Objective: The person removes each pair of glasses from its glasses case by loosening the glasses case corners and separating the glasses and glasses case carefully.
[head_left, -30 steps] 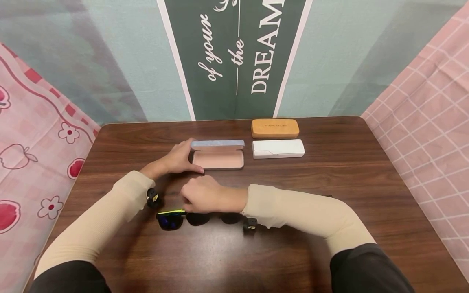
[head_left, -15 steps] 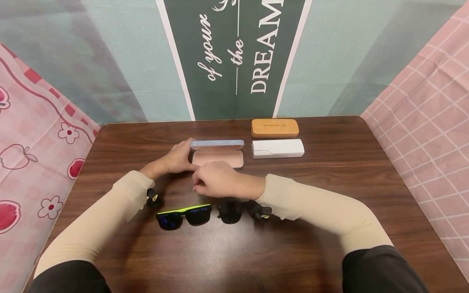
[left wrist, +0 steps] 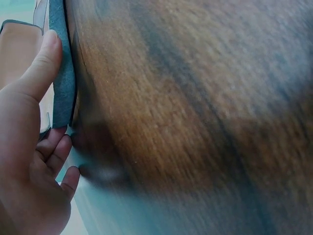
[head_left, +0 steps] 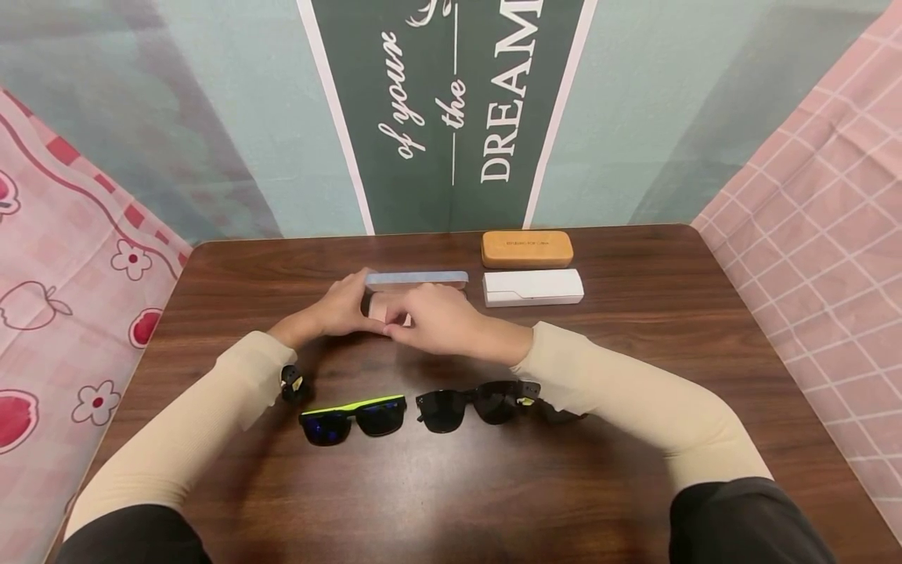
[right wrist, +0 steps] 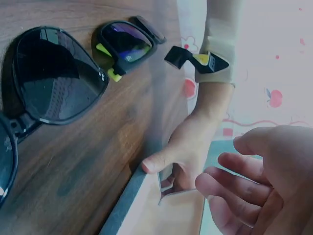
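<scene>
In the head view, an eyeglass case (head_left: 416,277) with a blue lid and pale pink lining lies open on the table. My left hand (head_left: 340,309) holds its left end. In the left wrist view the thumb (left wrist: 46,58) lies on the front wall, with the other fingers at the end. My right hand (head_left: 444,319) is above the case, covering much of its inside. The right wrist view shows that hand's fingers (right wrist: 239,188) loosely bent, with nothing between them. Black sunglasses with a lime-green edge (head_left: 380,417) and plain black sunglasses (head_left: 442,411) lie nearer me.
A white case (head_left: 533,287) and a mustard-yellow case (head_left: 527,249), both closed, stand to the right of the blue one. Another dark pair of glasses (head_left: 564,413) is partly hidden under my right sleeve. Printed cloths hang around the wooden table (head_left: 423,501).
My right hand has moved from above the sunglasses, away from me and to the right, to the open case. The sunglasses are uncovered now. My left hand stays on the case.
</scene>
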Demonstrator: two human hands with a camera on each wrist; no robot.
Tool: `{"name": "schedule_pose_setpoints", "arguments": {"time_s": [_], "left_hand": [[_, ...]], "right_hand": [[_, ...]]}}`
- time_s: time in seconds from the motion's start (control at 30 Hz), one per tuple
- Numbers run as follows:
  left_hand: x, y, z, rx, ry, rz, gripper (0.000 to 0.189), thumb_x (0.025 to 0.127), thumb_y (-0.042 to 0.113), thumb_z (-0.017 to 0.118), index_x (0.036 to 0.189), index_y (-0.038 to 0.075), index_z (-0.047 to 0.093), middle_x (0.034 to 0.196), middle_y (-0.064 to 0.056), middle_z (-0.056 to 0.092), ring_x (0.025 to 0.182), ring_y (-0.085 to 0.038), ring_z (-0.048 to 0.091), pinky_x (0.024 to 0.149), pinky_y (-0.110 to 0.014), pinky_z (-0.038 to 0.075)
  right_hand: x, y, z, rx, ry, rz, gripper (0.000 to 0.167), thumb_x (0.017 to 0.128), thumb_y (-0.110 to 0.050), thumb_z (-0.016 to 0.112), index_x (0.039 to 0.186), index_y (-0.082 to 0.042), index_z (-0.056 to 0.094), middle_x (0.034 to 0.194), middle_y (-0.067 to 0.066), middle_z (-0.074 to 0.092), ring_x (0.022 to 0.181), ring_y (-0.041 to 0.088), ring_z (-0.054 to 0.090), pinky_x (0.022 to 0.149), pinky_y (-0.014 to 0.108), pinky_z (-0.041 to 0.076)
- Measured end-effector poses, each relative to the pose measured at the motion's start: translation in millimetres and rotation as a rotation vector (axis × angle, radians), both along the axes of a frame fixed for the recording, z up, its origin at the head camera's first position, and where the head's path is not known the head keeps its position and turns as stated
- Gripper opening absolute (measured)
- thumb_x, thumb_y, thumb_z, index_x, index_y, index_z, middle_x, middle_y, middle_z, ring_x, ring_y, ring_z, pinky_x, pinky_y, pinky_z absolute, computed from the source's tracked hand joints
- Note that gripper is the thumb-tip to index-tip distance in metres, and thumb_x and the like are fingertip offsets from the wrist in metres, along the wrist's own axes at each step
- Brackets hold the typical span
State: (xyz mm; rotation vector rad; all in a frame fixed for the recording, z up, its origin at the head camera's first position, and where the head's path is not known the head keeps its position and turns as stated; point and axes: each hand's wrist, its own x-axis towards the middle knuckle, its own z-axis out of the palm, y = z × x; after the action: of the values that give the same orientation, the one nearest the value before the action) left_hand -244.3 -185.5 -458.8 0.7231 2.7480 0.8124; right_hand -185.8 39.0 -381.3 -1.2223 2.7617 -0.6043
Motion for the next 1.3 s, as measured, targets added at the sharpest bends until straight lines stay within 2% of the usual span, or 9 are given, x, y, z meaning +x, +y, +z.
{"name": "schedule_pose_setpoints", "arguments": {"time_s": [0.07,0.2,0.33,0.43,0.5,0.7,0.9,1.07,1.3], "left_hand": [[-0.1,0.2,-0.7,0.002,0.001,0.002,0.092,0.073,0.038,0.093,0.140,0.001,0.042,0.132,-0.018,0.055,0.125,-0.035,0.049,0.106,-0.059,0.034],[-0.5,0.3,-1.5,0.009,0.001,0.006,0.093,0.072,0.040,0.093,0.140,0.002,0.042,0.131,-0.017,0.056,0.123,-0.035,0.050,0.106,-0.059,0.035],[-1.0,0.2,-2.0,0.012,0.006,0.001,0.092,0.072,0.040,0.093,0.139,0.003,0.043,0.131,-0.017,0.056,0.124,-0.035,0.050,0.106,-0.059,0.035],[-1.7,-0.2,-3.0,0.007,0.008,-0.003,0.092,0.072,0.040,0.093,0.140,0.002,0.043,0.131,-0.016,0.057,0.123,-0.035,0.050,0.106,-0.060,0.034],[-2.1,-0.4,-3.6,0.002,0.009,-0.001,0.092,0.072,0.040,0.093,0.140,0.002,0.043,0.131,-0.016,0.057,0.123,-0.035,0.051,0.105,-0.060,0.035],[-1.6,-0.2,-2.3,-0.002,-0.002,-0.010,0.091,0.074,0.040,0.092,0.141,0.003,0.042,0.131,-0.016,0.056,0.122,-0.035,0.050,0.105,-0.060,0.035],[-0.9,-0.4,-1.3,0.009,-0.015,-0.020,0.092,0.075,0.039,0.091,0.144,0.003,0.041,0.135,-0.016,0.054,0.124,-0.034,0.049,0.107,-0.060,0.034],[-0.6,-0.7,-1.1,0.010,-0.023,-0.015,0.093,0.075,0.040,0.091,0.143,0.003,0.041,0.134,-0.016,0.054,0.123,-0.033,0.050,0.106,-0.059,0.036],[-1.2,-1.0,-1.8,0.023,-0.021,-0.015,0.094,0.074,0.041,0.092,0.143,0.003,0.041,0.135,-0.015,0.055,0.122,-0.032,0.050,0.105,-0.057,0.038]], "right_hand": [[-1.6,1.3,0.2,-0.008,-0.008,-0.020,0.009,0.094,-0.027,0.070,0.091,-0.026,0.079,0.073,-0.014,0.066,0.067,0.005,0.059,0.055,0.028,0.046],[-4.3,4.2,-1.2,-0.037,-0.016,-0.046,0.014,0.094,-0.027,0.068,0.103,-0.023,0.078,0.084,-0.011,0.070,0.074,0.008,0.061,0.064,0.029,0.050],[-6.7,6.9,-2.9,-0.067,-0.016,-0.045,0.030,0.096,-0.028,0.067,0.124,-0.018,0.073,0.114,-0.004,0.072,0.103,0.013,0.066,0.084,0.033,0.054],[-8.1,8.9,-3.3,-0.085,-0.006,-0.048,0.038,0.097,-0.029,0.068,0.134,-0.016,0.068,0.133,0.003,0.065,0.124,0.020,0.058,0.099,0.038,0.050],[-9.2,10.0,-3.7,-0.096,0.010,-0.055,0.041,0.097,-0.029,0.070,0.134,-0.014,0.067,0.139,0.008,0.060,0.130,0.024,0.053,0.104,0.040,0.047],[-14.3,12.6,-7.3,-0.101,0.078,-0.072,0.051,0.096,-0.032,0.071,0.142,-0.012,0.060,0.154,0.013,0.046,0.141,0.030,0.043,0.111,0.046,0.042],[-20.5,14.6,-10.4,-0.050,0.116,-0.108,0.068,0.096,-0.044,0.069,0.154,-0.017,0.047,0.165,0.011,0.029,0.151,0.030,0.028,0.122,0.056,0.018],[-26.9,17.1,-13.3,0.010,0.076,-0.168,0.077,0.097,-0.053,0.064,0.161,-0.023,0.033,0.169,0.010,0.015,0.155,0.034,0.012,0.119,0.067,0.008],[-36.3,19.1,-20.7,0.008,0.016,-0.239,0.085,0.097,-0.057,0.059,0.164,-0.025,0.017,0.170,0.013,0.008,0.156,0.036,0.003,0.118,0.069,0.004]]}}
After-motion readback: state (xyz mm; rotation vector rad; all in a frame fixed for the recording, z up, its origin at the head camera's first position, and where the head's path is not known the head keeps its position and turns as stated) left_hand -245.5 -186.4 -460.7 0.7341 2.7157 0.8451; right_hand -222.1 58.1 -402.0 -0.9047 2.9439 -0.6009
